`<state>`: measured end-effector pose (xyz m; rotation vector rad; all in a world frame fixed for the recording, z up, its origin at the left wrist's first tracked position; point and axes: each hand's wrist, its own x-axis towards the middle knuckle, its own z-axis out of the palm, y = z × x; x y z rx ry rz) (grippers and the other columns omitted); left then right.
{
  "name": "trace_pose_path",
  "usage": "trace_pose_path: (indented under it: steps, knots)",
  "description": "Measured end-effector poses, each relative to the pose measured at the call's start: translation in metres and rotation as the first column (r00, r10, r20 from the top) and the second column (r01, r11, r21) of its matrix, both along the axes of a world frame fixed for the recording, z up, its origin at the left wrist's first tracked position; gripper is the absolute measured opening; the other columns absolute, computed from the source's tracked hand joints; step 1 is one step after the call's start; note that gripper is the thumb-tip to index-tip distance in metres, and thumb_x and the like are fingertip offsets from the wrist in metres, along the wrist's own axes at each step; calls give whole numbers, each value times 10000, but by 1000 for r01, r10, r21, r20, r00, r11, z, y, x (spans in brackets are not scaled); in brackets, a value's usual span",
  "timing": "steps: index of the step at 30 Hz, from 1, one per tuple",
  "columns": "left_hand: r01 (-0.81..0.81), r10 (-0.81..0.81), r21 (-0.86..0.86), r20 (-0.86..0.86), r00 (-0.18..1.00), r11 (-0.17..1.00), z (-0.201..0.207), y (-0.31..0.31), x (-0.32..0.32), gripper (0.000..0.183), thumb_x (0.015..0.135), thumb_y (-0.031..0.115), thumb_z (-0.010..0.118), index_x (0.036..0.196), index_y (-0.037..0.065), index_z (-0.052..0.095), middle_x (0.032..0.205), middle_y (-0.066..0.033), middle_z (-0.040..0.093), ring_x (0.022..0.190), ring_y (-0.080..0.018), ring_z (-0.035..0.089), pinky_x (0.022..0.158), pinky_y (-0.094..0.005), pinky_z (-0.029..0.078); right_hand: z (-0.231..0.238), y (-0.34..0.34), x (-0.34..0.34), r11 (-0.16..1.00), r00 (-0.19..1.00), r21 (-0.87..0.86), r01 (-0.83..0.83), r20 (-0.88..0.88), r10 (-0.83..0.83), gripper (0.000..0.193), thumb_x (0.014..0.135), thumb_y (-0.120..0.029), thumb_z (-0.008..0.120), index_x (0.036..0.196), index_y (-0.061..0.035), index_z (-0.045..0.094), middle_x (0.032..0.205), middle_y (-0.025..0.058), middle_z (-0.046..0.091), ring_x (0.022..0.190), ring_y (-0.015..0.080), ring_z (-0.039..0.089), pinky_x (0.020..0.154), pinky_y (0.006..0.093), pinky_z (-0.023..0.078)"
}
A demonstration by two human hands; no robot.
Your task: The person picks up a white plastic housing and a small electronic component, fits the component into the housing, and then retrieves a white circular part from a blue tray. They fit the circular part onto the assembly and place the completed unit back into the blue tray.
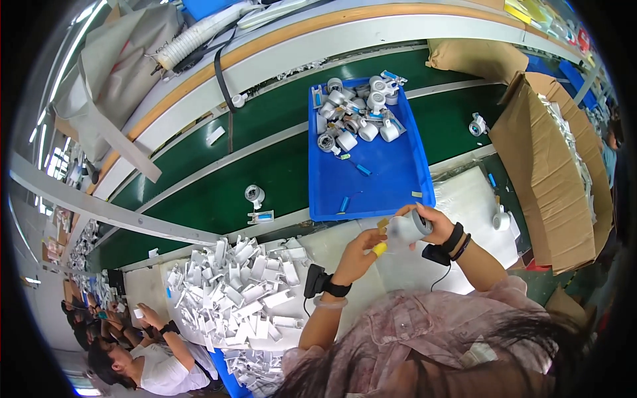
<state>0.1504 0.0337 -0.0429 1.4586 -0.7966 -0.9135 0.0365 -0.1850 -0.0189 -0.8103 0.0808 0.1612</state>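
Note:
My right hand [434,225] is wrapped round a white round plastic housing [406,227] with a dark ring at one end, held above the worktop. Beside the housing's left side is my left hand [361,253], its fingers drawn together at the housing. Yellow coverings show on its fingertips, and whatever lies between them is too small to make out. Just beyond both hands stands a blue tray [371,217]. Similar white housings [377,101] fill its far half, several with blue cylindrical cells on wires. Two loose blue cells [363,170] lie in the tray's nearer part.
A pile of white plastic pieces [239,285] covers the worktop to the left. At the right stands an open cardboard box [541,179]. Single housings [254,194] rest on the green conveyor belt [192,189]. A co-worker [166,365] sits at the lower left.

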Motion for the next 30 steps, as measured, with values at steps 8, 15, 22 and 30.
trace_pose_path:
  steps: [8, 15, 22, 30]
  knots:
    - [-350, 204, 164, 563, 801, 922, -55, -25, 127, 371, 814, 13, 642, 1177, 15, 567, 1109, -113, 634, 889, -190, 637, 794, -283, 493, -6, -7, -37, 987, 985, -129, 97, -127, -113, 701, 956, -589, 320, 1072, 43, 600, 1020, 153, 629, 835, 257, 667, 587, 375, 578]
    - [-411, 3, 9, 1000, 27, 912, -82, -129, 256, 453, 790, 26, 581, 1238, 62, 520, 1248, -110, 535, 1174, -310, 482, 984, -442, 398, -33, -10, -49, 958, 917, -260, 118, -341, -206, 554, 988, -403, 432, 894, 84, 680, 946, 160, 668, 913, 229, 633, 888, 331, 463]
    - [-374, -243, 132, 932, -268, 918, -105, -155, 291, 249, 835, 168, 529, 1068, 152, 615, 1053, -45, 563, 1022, -227, 518, 865, -382, 404, -71, -13, -53, 985, 926, -146, 95, -350, -141, 347, 987, -264, 475, 989, 22, 673, 996, 87, 670, 910, 135, 612, 835, 273, 483]
    - [-355, -595, 531, 799, -93, 769, -79, -157, 251, 275, 748, 252, 677, 962, 97, 600, 1060, -111, 576, 991, -287, 559, 753, -415, 462, -73, 14, -72, 991, 956, 59, 123, -275, -102, 491, 985, -407, 448, 1204, 18, 564, 1168, 111, 607, 1091, 196, 573, 980, 327, 415]
